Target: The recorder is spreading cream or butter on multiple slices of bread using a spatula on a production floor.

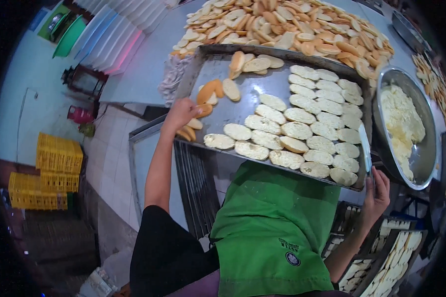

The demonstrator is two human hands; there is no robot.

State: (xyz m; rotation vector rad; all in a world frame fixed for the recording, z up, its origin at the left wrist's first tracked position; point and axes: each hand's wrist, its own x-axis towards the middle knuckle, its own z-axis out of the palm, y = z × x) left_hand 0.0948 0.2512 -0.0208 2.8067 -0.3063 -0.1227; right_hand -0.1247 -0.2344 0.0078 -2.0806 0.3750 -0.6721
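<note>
A metal baking tray point(262, 79) lies before me, holding rows of oval bread slices with a pale spread point(297, 130) on the right and near side. At its left edge my left hand point(182, 114) pinches a plain bread slice point(203, 110). A few more plain slices point(211, 90) lie just beyond that hand, and others point(255, 64) lie along the far side. My right hand point(376, 190) grips a long flat spatula point(364, 148) upright against the tray's right edge. To the right stands a steel bowl point(427, 143) with pale yellow cream point(404, 121) inside.
A large heap of plain bread slices point(292, 24) covers the table beyond the tray. Trays of coated slices point(396, 252) are stacked low at my right. More trays point(195, 188) stand below on the left. Yellow crates point(59, 156) and a pink gas cylinder point(78, 114) are farther left.
</note>
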